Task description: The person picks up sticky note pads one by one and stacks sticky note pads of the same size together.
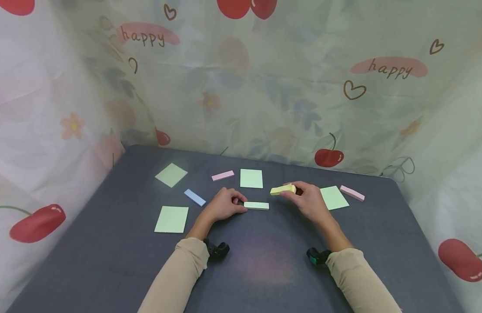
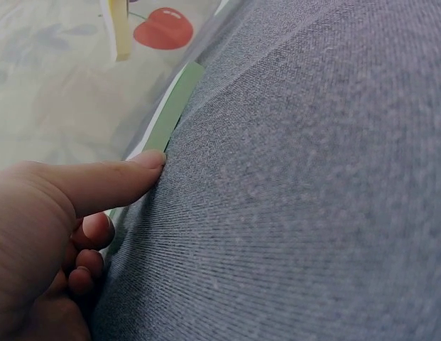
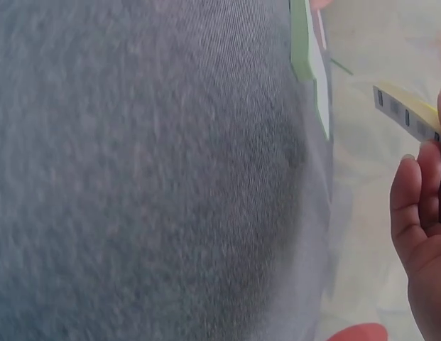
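Note:
Near the middle of the dark table, a narrow pale green sticky-note pad (image 1: 257,206) lies flat. My left hand (image 1: 224,204) pinches its left end, the thumb (image 2: 145,167) against the pad's green side (image 2: 174,106). My right hand (image 1: 312,203) holds a narrow yellow sticky-note pad (image 1: 280,190) between thumb and fingers, its free end pointing left. In the right wrist view, this yellow pad (image 3: 405,110) is raised off the table and shows a printed grey-white face; part of the hand is cut off by the frame edge.
Square pale green notes lie around: one (image 1: 251,178) behind the green pad, one (image 1: 334,198) by my right hand, two at left (image 1: 171,175). Narrow pads in pink (image 1: 223,175) and blue (image 1: 195,197) lie left, another pink pad (image 1: 352,193) right. A printed curtain (image 1: 264,108) surrounds the table.

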### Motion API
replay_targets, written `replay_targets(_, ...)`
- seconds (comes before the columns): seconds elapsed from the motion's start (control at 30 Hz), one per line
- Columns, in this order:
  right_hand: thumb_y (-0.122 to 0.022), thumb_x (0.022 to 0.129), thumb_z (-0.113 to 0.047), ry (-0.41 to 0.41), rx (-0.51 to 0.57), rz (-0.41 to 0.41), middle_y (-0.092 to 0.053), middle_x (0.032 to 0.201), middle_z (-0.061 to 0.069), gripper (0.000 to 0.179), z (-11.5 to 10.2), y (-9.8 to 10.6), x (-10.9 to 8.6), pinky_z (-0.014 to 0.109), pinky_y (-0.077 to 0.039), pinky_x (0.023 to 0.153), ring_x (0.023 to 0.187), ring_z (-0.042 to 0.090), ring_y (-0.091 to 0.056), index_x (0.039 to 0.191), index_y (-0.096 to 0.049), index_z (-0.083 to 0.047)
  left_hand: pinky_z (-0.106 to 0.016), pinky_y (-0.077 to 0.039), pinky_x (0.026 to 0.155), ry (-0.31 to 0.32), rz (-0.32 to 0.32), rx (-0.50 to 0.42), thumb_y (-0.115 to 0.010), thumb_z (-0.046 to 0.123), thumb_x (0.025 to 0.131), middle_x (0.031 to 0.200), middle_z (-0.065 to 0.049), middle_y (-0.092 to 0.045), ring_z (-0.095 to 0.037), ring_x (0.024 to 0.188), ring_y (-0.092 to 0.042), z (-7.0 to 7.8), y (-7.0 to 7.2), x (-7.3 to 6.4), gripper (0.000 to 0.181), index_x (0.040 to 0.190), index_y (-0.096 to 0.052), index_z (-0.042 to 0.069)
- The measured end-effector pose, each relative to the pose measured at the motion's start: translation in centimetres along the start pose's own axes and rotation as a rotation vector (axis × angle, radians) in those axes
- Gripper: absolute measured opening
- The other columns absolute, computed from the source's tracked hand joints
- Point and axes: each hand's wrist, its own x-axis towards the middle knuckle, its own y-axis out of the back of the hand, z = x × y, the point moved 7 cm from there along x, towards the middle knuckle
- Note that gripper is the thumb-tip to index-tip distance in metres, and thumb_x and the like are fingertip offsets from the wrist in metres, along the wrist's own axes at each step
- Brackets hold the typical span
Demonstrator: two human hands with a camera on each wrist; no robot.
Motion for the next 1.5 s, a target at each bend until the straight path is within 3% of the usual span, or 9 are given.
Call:
replay_targets(0.27,-0.081,0.089,-0.029,-0.005,0.104,-0.047,-0.071,0.09,0.011,0.037,-0.3,-1.1,-0.1,0.024,-0.049,0.062,0.074,0.019,-0.061,0.117,-0.073,-0.007,-0.025,-0.036,0.062,0.009,-0.003,0.0,-0.082,0.02,0.087,0.068,0.003,-0.05,-0.011,0.065,-0.047,-0.1,-0.1,0.0,0.019,0.104,-0.079,0.013)
replay_targets(0.5,-0.08,0.089,-0.023,0.016,0.188,-0.09,-0.073,0.097,0.015,0.035,-0.6,-2.7,-0.4,0.023,-0.053,0.066,0.074,0.015,-0.066,0.117,-0.073,-0.004,-0.025,-0.036,0.061,0.01,0.009,0.004,-0.082,0.02,0.087,0.068,0.003,-0.051,-0.011,0.064,-0.047,-0.1,-0.1,0.0,0.02,0.104,-0.079,0.013)
replay_targets(0.87,-0.08,0.089,-0.027,-0.011,0.211,-0.157,-0.074,0.097,0.01,0.035,-0.5,-5.5,-0.6,0.025,-0.055,0.068,0.073,0.012,-0.066,0.117,-0.073,-0.008,-0.027,-0.035,0.061,0.049,0.026,0.006,-0.083,0.022,0.086,0.072,0.0,-0.052,-0.015,0.066,-0.047,-0.2,-0.2,-0.2,0.023,0.107,-0.079,0.013)
replay_targets(1.17,-0.081,0.088,-0.033,-0.024,0.086,-0.182,-0.071,0.094,0.006,0.034,-0.6,-6.4,-0.4,0.025,-0.045,0.067,0.076,0.014,-0.056,0.112,-0.075,-0.01,-0.025,-0.034,0.059,0.02,0.019,0.017,-0.083,0.021,0.086,0.068,0.002,-0.051,-0.011,0.063,-0.046,0.0,0.0,0.1,0.022,0.106,-0.08,0.014)
replay_targets(1.5,-0.082,0.087,-0.034,-0.002,-0.019,-0.172,-0.066,0.096,0.008,0.035,-0.8,-6.9,0.0,0.03,-0.047,0.074,0.084,0.015,-0.057,0.111,-0.078,-0.009,-0.024,-0.035,0.059,0.006,0.018,0.008,-0.084,0.02,0.085,0.068,0.003,-0.051,-0.011,0.063,-0.046,0.0,0.1,0.1,0.021,0.104,-0.079,0.012)
